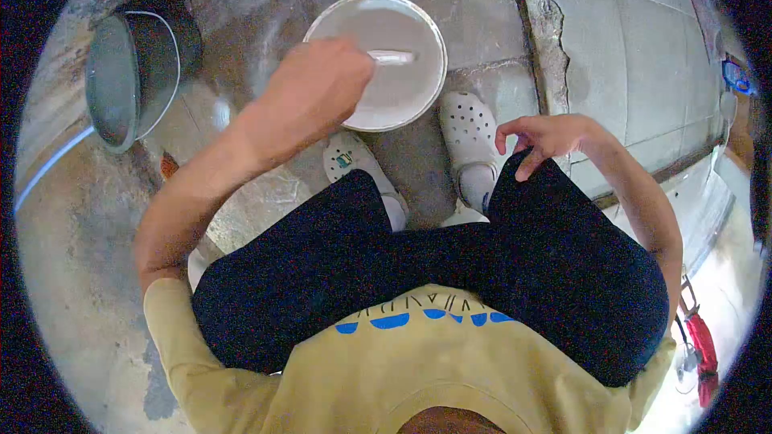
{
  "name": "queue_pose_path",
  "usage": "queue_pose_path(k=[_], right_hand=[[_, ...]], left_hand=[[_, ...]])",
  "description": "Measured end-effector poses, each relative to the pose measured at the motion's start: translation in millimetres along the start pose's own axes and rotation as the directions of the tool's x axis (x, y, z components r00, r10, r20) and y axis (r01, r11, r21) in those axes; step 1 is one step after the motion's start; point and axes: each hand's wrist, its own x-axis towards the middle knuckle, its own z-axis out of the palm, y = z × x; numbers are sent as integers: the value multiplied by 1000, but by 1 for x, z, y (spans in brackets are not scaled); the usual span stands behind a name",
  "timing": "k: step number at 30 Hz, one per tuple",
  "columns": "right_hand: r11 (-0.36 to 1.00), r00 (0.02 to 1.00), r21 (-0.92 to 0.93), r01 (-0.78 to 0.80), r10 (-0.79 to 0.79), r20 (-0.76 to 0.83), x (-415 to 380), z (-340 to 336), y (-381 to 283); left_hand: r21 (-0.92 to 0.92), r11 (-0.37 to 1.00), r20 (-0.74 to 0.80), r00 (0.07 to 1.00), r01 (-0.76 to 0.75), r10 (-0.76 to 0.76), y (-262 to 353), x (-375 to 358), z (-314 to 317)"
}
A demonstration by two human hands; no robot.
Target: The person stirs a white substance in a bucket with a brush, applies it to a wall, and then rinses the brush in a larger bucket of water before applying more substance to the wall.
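Note:
My left hand (334, 76), slightly blurred, is closed over the left part of a round white container (439, 32). A short, pale stick-like object (394, 56) juts out to the right of its fist, above the container's greyish-white surface. My right hand (543, 141) rests at the right knee with its fingers apart and curved, holding nothing. Just beyond my feet, the container stands on the floor.
A dark bucket (112, 80) with a thin handle is at the upper left, a pale blue hose (52, 169) beside it. Two white clogs (469, 124) are on my feet. A cracked floor edge (555, 56) runs on the right. A red object (702, 345) is at the lower right.

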Motion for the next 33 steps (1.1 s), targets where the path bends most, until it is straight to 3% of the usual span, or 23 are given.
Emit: queue_pose_path(k=[3,7,9,11,15,17,19,21,25,27,30,33], right_hand=[[997,997,66,34,-29,-74,2,8,7],[984,975,123,129,-103,-197,14,22,15],[972,951,57,227,-208,-228,28,31,21],[894,946,321,312,-261,-191,37,43,16],[859,899,268,435,-431,-77,63,54,11],[847,909,343,407,-413,-58,62,56,6],[855,893,281,436,-449,-19,66,53,7],[865,895,240,440,-443,-46,65,50,7],[846,876,249,473,-480,-32,69,44,10],[836,875,278,472,-482,-38,67,46,6],[826,866,279,489,-498,-43,71,44,7],[827,861,270,493,-508,-16,68,41,3]], left_hand=[[52,998,82,996,-34,30,-1,12,17],[62,996,55,996,-72,68,-4,24,44],[82,997,112,994,-6,-3,-4,28,56],[102,995,159,987,-8,-9,-5,30,64],[144,985,291,956,-91,46,-9,26,70],[151,980,317,945,-133,80,-11,24,67],[154,973,342,933,-172,111,-12,25,60],[53,992,462,883,-114,77,-5,32,29],[18,1000,389,921,3,-10,-8,31,21],[67,997,252,967,30,-46,-7,31,27],[103,993,164,986,-61,43,-13,38,44],[153,986,188,981,-72,43,-13,41,60]])
